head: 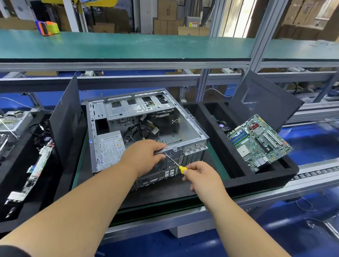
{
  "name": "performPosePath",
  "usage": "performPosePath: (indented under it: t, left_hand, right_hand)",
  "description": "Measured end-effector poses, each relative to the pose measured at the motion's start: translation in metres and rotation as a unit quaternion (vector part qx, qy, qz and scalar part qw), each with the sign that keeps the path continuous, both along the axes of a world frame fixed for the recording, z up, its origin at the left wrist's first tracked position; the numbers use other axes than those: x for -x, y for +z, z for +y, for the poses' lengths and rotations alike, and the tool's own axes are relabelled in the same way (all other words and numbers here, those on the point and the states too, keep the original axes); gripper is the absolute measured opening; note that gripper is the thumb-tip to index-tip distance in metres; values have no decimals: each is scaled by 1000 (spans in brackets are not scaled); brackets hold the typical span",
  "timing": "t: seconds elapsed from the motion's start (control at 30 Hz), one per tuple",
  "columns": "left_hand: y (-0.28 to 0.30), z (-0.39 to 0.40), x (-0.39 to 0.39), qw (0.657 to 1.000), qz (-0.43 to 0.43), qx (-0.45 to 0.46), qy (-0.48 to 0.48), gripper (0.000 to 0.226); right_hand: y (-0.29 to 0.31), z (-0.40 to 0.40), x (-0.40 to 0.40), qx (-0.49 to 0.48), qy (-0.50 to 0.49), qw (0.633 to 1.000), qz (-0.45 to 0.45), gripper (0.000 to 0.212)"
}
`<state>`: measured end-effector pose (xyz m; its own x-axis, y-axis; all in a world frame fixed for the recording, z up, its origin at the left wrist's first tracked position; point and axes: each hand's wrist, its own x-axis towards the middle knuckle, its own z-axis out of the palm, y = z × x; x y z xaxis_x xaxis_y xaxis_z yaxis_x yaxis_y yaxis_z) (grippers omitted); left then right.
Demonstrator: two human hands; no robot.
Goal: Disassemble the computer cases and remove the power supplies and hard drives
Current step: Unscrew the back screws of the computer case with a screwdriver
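An open grey computer case [192,128] lies on its side in the middle, its rear panel facing me. Inside at the near left sits the power supply [109,146] with a white label, and loose cables [142,131] trail from it. My left hand [142,156] grips the case's upper rear edge, fingers curled over the rim. My right hand [201,174] pinches a yellow-handled screwdriver [179,166] whose tip points at the rear panel just under my left hand. Whether a hard drive sits in the drive bays [138,106] at the far side is hidden.
A black foam tray [281,176] on the right holds a green motherboard [258,142] and a leaning black side panel [267,99]. Another black panel [65,117] leans left of the case. At far left lie another power supply [12,121] and boards. A green shelf [130,45] runs behind.
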<state>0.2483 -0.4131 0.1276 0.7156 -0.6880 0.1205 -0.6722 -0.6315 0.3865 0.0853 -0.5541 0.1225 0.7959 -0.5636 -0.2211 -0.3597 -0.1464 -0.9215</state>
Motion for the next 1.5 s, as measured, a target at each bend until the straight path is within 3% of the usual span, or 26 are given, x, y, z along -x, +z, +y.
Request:
performPosePath:
  t: [0.3, 0.47, 0.57, 0.9, 0.93, 1.0, 1.07, 1.13, 1.17, 1.23, 1.3, 1.5]
  left_hand:
    - [0, -3, 1, 1000, -1, 0, 17, 41]
    - [-1, -5, 1, 1000, 0, 6, 28, 41]
    - [-1, -5, 1, 999, 3, 6, 35, 40]
    - [-3, -8, -3, 998, 33, 13, 45, 40]
    - [-3, -8, -3, 999, 29, 10, 43, 39]
    - [-3, -8, -3, 999, 25, 11, 43, 39]
    - [-3, -8, -2, 998, 26, 14, 49, 40]
    - [-2, -8, -2, 998, 30, 15, 51, 41]
    - [-2, -8, -2, 998, 30, 15, 50, 41]
    - [-3, -7, -2, 998, 28, 14, 49, 41]
    - [-4, -7, -1, 998, 24, 16, 49, 42]
    - [-3, -6, 0, 999, 19, 15, 44, 43]
  right_hand:
    - [12, 13, -7, -219, -1, 973, 69, 31]
    - [13, 16, -5, -426, -18, 903, 52, 33]
    - [13, 19, -5, -453, -1, 890, 56, 35]
    - [16, 28, -10, -286, 10, 954, 86, 35]
    - [18, 29, -10, -237, 13, 967, 94, 35]
    - [18, 28, -9, -39, 42, 991, 122, 34]
    - [17, 26, -8, 165, 75, 973, 145, 32]
    - [17, 26, -8, 199, 73, 967, 140, 35]
    - [17, 24, -9, 156, 65, 977, 133, 35]
    - [21, 23, -9, -23, 22, 993, 116, 35]
    - [24, 20, -5, -179, -5, 978, 103, 36]
    - [26, 16, 0, -274, 7, 956, 103, 34]
